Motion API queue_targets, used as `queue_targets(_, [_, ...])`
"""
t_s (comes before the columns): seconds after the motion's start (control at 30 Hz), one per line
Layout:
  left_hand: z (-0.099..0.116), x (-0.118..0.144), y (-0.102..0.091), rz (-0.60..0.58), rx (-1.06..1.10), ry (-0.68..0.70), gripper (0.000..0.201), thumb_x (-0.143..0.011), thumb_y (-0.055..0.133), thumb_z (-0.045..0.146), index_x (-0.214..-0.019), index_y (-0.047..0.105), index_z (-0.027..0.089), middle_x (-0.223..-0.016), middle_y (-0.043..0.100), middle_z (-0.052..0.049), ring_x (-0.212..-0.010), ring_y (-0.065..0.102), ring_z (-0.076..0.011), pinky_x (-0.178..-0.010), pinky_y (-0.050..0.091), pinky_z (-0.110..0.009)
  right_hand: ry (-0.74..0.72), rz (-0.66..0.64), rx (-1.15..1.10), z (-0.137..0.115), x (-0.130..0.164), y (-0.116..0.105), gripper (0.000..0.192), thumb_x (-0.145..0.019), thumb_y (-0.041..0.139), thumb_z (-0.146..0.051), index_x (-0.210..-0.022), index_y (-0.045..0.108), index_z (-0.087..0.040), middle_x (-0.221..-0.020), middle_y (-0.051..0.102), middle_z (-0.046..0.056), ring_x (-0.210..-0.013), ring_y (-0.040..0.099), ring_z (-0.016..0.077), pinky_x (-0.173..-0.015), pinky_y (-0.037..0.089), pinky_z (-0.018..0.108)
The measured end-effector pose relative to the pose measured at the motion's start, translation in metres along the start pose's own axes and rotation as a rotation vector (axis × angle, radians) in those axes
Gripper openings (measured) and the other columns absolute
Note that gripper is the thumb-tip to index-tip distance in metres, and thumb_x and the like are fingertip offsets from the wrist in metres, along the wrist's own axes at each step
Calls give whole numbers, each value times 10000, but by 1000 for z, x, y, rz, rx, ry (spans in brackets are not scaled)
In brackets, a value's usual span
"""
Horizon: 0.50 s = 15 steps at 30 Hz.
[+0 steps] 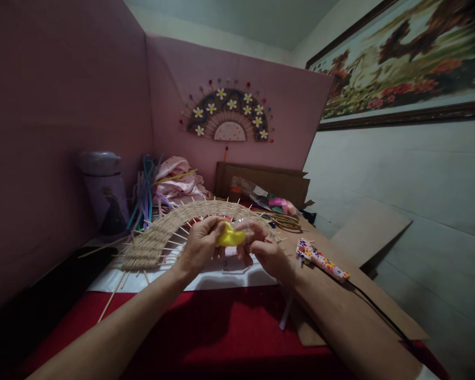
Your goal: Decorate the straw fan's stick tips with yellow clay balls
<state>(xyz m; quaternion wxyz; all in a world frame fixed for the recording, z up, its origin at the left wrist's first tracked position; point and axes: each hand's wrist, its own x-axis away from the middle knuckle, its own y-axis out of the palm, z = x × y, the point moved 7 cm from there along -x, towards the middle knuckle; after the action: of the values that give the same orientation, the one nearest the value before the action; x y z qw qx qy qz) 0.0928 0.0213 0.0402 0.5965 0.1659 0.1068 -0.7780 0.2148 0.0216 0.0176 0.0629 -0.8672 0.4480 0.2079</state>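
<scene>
While the left hand [200, 247] and right hand [263, 249] are meeting over the woven half-circle fan [158, 235], both are pinching a small yellow piece [229, 236] between their fingertips, with a flowery glue gun [322, 259] lying just beside them.

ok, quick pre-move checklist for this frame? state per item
1. Small yellow piece pinched between both hands: ok, left hand and right hand both on it.
2. Half-round woven straw fan with wooden skewer spokes lying flat on the white sheet: ok.
3. Floral-patterned glue gun off the work, on the brown cardboard: ok.
4. Glue gun's black cord free of the right forearm: not ok, it runs close beside it.
5. Gold scissors shut: cannot tell.
</scene>
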Motion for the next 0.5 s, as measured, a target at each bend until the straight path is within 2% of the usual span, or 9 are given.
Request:
queue_targets(0.07, [0,0,-1,5,6,8,341,-793,582,446,-899,587,122,-510,543,36,-344,489,-86,-307,362,-179,-11,40,34,-1,0,-1,553,-621,456,-85,-1155,555,-186,-613,661,-27,-443,482,83,-435,387,196])
queue_targets(0.23, [0,0,-3,12,-16,25,352,-779,607,445,-922,607,123,-545,568,23,-353,505,-82,-304,368,-172,15,26,73,0,1,4,636,-612,477,-64,-1233,510,-196,-624,668,-44,-445,486,74,-452,403,193])
queue_targets(0.37, [-1,0,-1,-4,23,4,365,-775,618,427,-980,589,126,-556,591,16,-366,522,-89,-312,379,-174,-20,11,83,-4,1,4,538,-643,494,-49,-1154,546,-208,-622,647,-50,-457,503,73,-459,413,189])
queue_targets(0.5, [1,-1,-2,18,68,6,320,-743,652,422,-842,542,138,-557,612,0,-403,570,-126,-325,420,-197,-39,2,113,-7,1,5,490,-682,528,-59,-1148,545,-210,-718,659,-19,-531,540,83,-485,425,192])
